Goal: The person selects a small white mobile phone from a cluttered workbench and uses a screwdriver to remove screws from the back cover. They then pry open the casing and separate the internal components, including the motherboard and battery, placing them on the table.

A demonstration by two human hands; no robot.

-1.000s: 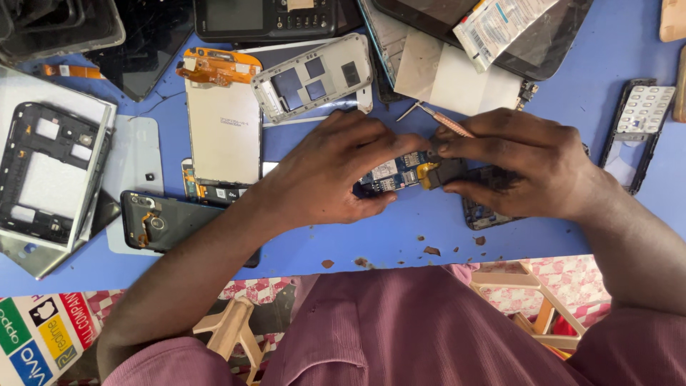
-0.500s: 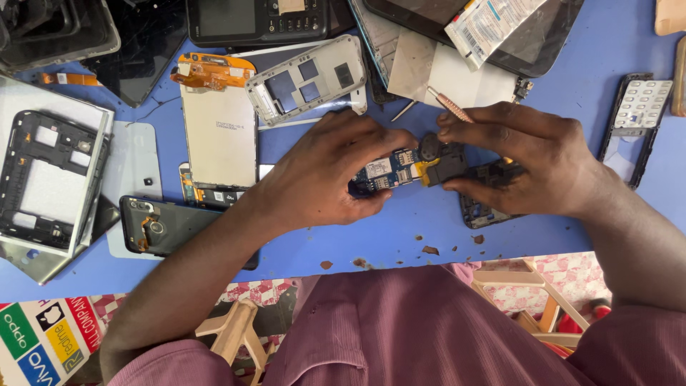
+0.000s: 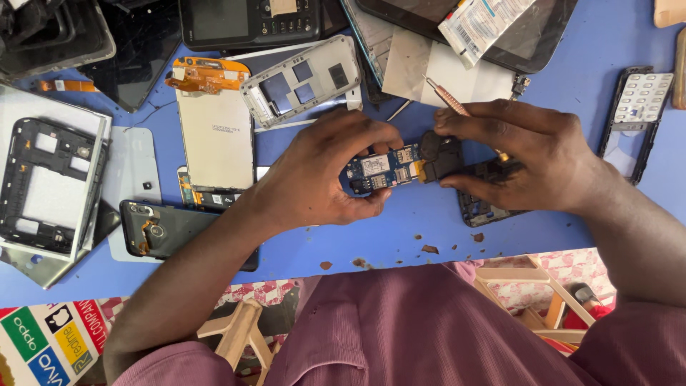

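Observation:
Both hands meet over the middle of a blue table (image 3: pixel 400 229). My left hand (image 3: pixel 325 179) pinches the left end of a small blue phone circuit board (image 3: pixel 382 170) between thumb and fingers. My right hand (image 3: pixel 522 157) grips the board's right end, where a black part (image 3: pixel 439 154) sits, and also holds a thin screwdriver (image 3: pixel 446 99) whose copper-coloured shaft sticks out up and to the left. A dark phone frame (image 3: pixel 486 207) lies flat under my right hand, partly hidden by it.
Phone parts crowd the table: a white display panel with orange flex cable (image 3: pixel 214 136), a silver mid-frame (image 3: pixel 304 82), a black back cover (image 3: pixel 168 229), a large frame (image 3: pixel 46 186) at far left, a keypad frame (image 3: pixel 639 107) at right, tablets along the back.
The view has shifted slightly; the board has turned a little between my hands and sits marginally higher. Both grips are unchanged.

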